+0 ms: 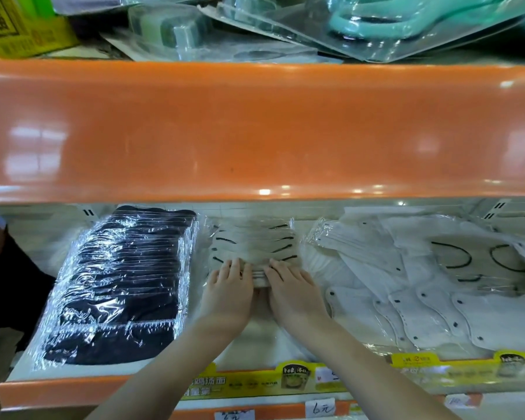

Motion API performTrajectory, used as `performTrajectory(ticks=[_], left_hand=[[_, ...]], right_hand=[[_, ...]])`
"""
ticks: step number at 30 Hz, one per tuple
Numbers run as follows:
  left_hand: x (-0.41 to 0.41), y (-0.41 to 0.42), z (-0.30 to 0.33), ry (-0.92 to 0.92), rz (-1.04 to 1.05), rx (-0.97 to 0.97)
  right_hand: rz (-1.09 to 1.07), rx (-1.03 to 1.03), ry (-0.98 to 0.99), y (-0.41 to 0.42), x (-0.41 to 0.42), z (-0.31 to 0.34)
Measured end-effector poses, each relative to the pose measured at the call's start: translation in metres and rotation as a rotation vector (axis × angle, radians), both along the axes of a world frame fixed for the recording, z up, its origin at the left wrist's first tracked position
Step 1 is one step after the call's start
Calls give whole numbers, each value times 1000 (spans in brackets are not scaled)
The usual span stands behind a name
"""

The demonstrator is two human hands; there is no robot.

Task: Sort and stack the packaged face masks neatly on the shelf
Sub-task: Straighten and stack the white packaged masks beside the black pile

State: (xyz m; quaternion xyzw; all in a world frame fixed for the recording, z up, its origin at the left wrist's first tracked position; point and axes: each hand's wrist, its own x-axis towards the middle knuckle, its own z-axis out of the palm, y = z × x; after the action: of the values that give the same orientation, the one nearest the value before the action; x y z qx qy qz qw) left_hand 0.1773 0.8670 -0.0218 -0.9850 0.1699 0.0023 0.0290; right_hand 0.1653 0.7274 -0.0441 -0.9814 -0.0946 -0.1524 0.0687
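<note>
We are pressing both hands onto the near end of the stack of cream masks, which is lying at the middle of the shelf, set back from its front edge. The left hand and the right hand are lying side by side, fingers nearly straight and flat on the top packets; as far as we can tell neither grip is closing round anything, so we are judging this to be squaring and flattening rather than lifting. The packets are overlapping like shingles, probably so each keeps the next from sliding. The stack of black masks is sitting toward the left end, already tidy. The loose white masks are sprawling toward the right end, apparently awaiting sorting.
</note>
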Motion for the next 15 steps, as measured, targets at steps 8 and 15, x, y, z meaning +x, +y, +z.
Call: performTrajectory(ticks=[8, 15], left_hand=[[-2, -14, -2, 76, 139, -61], [15, -7, -7, 71, 95, -162]], right_hand=[[7, 8, 162, 2, 6, 10], [-52, 39, 242, 5, 9, 10]])
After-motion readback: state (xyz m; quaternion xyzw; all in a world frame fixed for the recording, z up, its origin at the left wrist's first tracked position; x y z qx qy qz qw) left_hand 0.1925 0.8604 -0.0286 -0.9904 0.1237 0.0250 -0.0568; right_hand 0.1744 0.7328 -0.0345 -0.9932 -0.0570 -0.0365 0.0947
